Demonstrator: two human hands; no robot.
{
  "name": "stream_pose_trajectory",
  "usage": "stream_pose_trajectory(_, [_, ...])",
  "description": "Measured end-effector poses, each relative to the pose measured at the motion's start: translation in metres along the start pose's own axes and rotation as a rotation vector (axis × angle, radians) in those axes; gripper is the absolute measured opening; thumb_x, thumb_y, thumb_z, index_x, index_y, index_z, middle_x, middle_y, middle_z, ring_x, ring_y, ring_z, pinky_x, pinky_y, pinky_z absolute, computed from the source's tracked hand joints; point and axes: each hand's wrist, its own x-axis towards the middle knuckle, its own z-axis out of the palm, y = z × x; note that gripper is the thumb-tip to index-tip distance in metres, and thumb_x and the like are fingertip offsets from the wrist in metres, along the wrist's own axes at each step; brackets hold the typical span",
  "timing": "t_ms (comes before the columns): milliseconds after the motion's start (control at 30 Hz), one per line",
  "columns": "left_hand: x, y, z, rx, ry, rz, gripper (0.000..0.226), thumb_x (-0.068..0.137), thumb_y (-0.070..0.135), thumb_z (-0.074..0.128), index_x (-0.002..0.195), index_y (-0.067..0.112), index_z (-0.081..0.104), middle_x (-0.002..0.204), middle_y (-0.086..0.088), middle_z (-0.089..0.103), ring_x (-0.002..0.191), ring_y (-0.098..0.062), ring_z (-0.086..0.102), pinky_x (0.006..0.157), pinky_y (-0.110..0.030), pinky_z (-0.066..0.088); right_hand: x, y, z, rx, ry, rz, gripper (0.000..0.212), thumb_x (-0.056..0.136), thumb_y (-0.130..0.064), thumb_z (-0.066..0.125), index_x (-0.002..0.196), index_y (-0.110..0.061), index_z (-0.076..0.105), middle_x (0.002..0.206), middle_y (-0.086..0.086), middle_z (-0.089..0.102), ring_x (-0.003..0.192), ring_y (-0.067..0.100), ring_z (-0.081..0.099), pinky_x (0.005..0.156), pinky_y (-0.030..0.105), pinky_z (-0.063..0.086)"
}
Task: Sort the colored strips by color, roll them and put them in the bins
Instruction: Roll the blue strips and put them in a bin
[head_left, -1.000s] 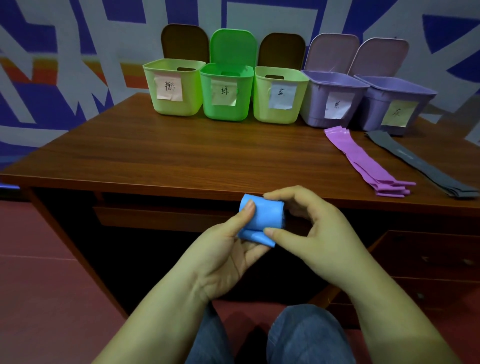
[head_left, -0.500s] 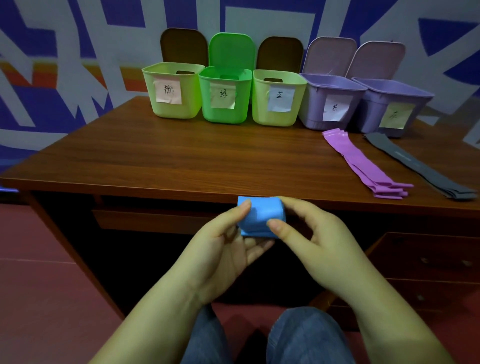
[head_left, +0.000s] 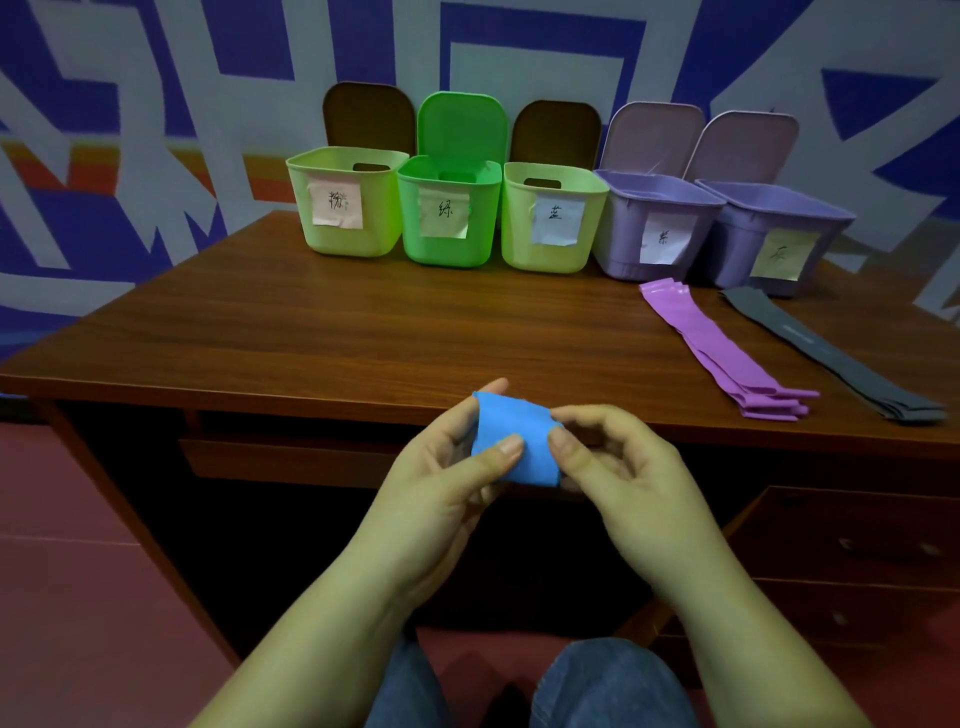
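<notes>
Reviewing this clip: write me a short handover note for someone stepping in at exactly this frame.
Left hand and right hand both pinch the rolled blue strip in front of the desk edge.
Stacks of purple strips and grey strips lie flat on the right.
All five bins are open; contents unseen.
Left: drop the roll in the blue-labelled bin, then roll and bin purple and grey.

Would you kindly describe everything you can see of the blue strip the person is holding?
The blue strip is a matte, stretchy-looking band rolled into a short, slightly flattened bundle, its free edge showing along the right side. It is held in the air just in front of the desk's near edge, above the person's lap. The left hand pinches it between thumb and fingers; the right hand pinches its right edge. Nothing else touches it.
</notes>
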Motion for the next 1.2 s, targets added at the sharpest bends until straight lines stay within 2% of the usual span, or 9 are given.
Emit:
stream_pose_trajectory(200, [-0.005, 0.004, 0.004, 0.135, -0.1, 0.167, 0.061, 0.064, -0.007, 0.059, 0.12, 0.016, 0.057, 0.12, 0.006, 0.066, 0.107, -0.011, 0.064, 0.082, -0.02, 0.052, 0.002, -0.004, 0.007, 0.231, -0.02, 0.19, 0.046, 0.058, -0.039, 0.074, 0.093, -0.013, 0.059, 0.09, 0.011, 0.069, 0.075, 0.015, 0.068, 0.058, 0.026, 0.054])
stream_pose_trajectory(267, [-0.005, 0.005, 0.001, 0.167, -0.097, 0.187, 0.071, 0.061, -0.009, 0.063, 0.125, 0.02, 0.052, 0.126, 0.007, 0.062, 0.113, -0.009, 0.06, 0.081, -0.019, 0.051, 0.003, -0.004, 0.007, 0.318, -0.028, 0.157, 0.043, 0.059, -0.032, 0.073, 0.094, -0.012, 0.06, 0.091, 0.012, 0.071, 0.076, 0.015, 0.07, 0.06, 0.024, 0.055])
stream_pose_trajectory(333, [-0.004, 0.004, -0.001, 0.149, -0.099, 0.169, 0.079, 0.058, 0.0, 0.072, 0.13, 0.021, 0.048, 0.129, 0.004, 0.061, 0.116, -0.01, 0.059, 0.082, -0.018, 0.05, 0.005, -0.004, 0.007, 0.369, -0.008, 0.055, 0.048, 0.053, -0.04, 0.083, 0.091, -0.016, 0.064, 0.092, 0.01, 0.072, 0.083, 0.016, 0.07, 0.064, 0.024, 0.056])
stream_pose_trajectory(433, [-0.004, 0.001, -0.001, 0.154, -0.113, 0.16, 0.07, 0.061, 0.016, 0.073, 0.127, 0.009, 0.052, 0.121, -0.008, 0.065, 0.111, -0.019, 0.062, 0.09, -0.024, 0.05, 0.008, -0.003, 0.004, 0.337, 0.032, -0.046, 0.068, 0.04, -0.052, 0.089, 0.095, -0.022, 0.063, 0.098, 0.004, 0.072, 0.092, 0.016, 0.069, 0.077, 0.026, 0.056])
stream_pose_trajectory(533, [-0.002, 0.003, -0.002, 0.255, -0.049, 0.217, 0.053, 0.06, 0.022, 0.077, 0.111, 0.014, 0.063, 0.109, -0.003, 0.071, 0.103, -0.015, 0.066, 0.087, -0.022, 0.051, 0.01, 0.0, 0.004, 0.378, 0.002, -0.046, 0.079, 0.039, -0.049, 0.091, 0.107, -0.022, 0.06, 0.1, 0.004, 0.071, 0.094, 0.016, 0.068, 0.079, 0.024, 0.055])
stream_pose_trajectory(733, [0.006, 0.013, 0.001, 0.41, -0.024, 0.271, 0.044, 0.063, 0.011, 0.072, 0.106, 0.021, 0.063, 0.1, 0.01, 0.073, 0.096, -0.006, 0.067, 0.076, -0.013, 0.049, 0.016, 0.003, -0.001, 0.36, -0.021, -0.053, 0.077, 0.042, -0.048, 0.09, 0.109, -0.018, 0.065, 0.109, 0.005, 0.071, 0.101, 0.016, 0.067, 0.08, 0.019, 0.052])
stream_pose_trajectory(967, [0.027, 0.019, 0.003, 0.397, -0.049, 0.288, 0.041, 0.068, 0.012, 0.077, 0.107, 0.013, 0.063, 0.1, 0.004, 0.073, 0.092, -0.008, 0.069, 0.074, -0.013, 0.05, 0.045, 0.007, -0.01, 0.384, -0.128, 0.024, 0.064, 0.04, -0.047, 0.091, 0.095, -0.02, 0.072, 0.105, 0.008, 0.072, 0.096, 0.016, 0.068, 0.08, 0.025, 0.055])
stream_pose_trajectory(1100, [0.051, 0.015, -0.006, 0.401, -0.056, 0.283, 0.067, 0.059, 0.019, 0.083, 0.119, 0.027, 0.053, 0.096, 0.005, 0.069, 0.091, -0.013, 0.068, 0.076, -0.017, 0.051, 0.068, 0.011, -0.016, 0.366, -0.146, 0.061, 0.06, 0.039, -0.048, 0.092, 0.09, -0.021, 0.073, 0.102, 0.007, 0.072, 0.093, 0.016, 0.068, 0.073, 0.025, 0.056])
stream_pose_trajectory(1200, [0.069, 0.025, -0.013, 0.573, -0.141, 0.295, 0.082, 0.061, 0.031, 0.078, 0.131, 0.047, 0.039, 0.121, 0.008, 0.056, 0.104, -0.012, 0.065, 0.085, -0.02, 0.051, 0.086, 0.01, -0.021, 0.302, -0.14, 0.038, 0.06, 0.04, -0.053, 0.09, 0.091, -0.025, 0.074, 0.099, 0.002, 0.073, 0.091, 0.012, 0.068, 0.072, 0.02, 0.054])
